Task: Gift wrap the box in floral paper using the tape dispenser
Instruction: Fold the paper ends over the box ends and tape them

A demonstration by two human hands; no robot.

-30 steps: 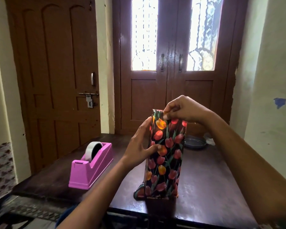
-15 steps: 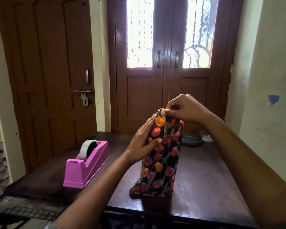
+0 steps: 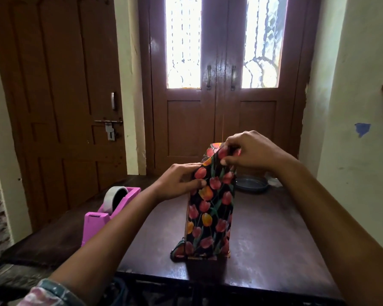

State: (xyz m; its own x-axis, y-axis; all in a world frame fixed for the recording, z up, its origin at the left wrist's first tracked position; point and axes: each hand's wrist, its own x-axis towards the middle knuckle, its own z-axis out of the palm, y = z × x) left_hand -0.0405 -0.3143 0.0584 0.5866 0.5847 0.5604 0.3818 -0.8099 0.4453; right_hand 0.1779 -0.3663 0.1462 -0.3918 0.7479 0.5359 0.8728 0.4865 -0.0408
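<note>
A tall box (image 3: pixel 210 208) wrapped in black paper with red and orange tulips stands upright near the front of the dark wooden table (image 3: pixel 270 244). My left hand (image 3: pixel 179 181) holds the box's upper left side, thumb on the front face and fingers along the left edge. My right hand (image 3: pixel 245 151) pinches a flap of the floral paper at the top of the box. A pink tape dispenser (image 3: pixel 107 212) with a roll of clear tape sits on the table to the left, apart from both hands.
A dark round dish (image 3: pixel 251 184) lies at the back of the table behind the box. Brown wooden doors stand beyond the table, and a pale wall runs along the right. The table's front edge is just below the box.
My left hand has slid down from the top corner to the box's upper left side. My right hand has folded the top flap of paper downward.
</note>
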